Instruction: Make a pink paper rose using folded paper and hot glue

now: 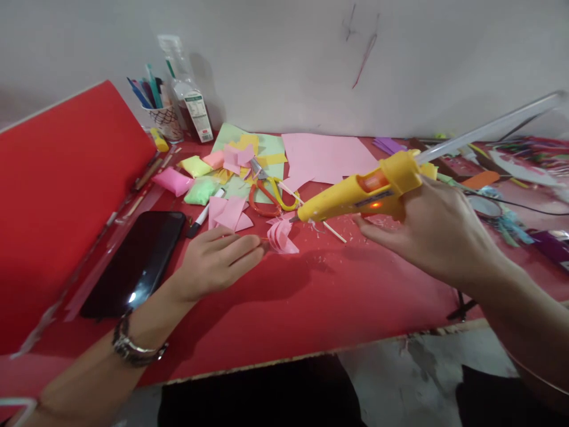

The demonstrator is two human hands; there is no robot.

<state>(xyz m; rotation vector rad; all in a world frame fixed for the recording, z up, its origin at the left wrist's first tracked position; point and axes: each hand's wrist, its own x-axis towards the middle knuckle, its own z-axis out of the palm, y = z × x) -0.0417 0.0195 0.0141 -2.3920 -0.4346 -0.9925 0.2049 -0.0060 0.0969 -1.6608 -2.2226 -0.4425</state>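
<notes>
My left hand is closed in a pinch on the thin stem of a pink paper flower, whose curled petals point right, just above the red table. In my right hand is a yellow hot glue gun, with a clear glue stick out of its back and an orange light lit on its side. The gun's metal nozzle is at the flower's upper edge; whether it touches I cannot tell. Behind the flower lie scissors with orange and yellow handles, and a thin wooden stick.
A black phone and a marker lie left. Pink paper pieces, small colored packets and a pink sheet are behind. A glass bottle and pen cup stand against the wall. Craft clutter fills the right.
</notes>
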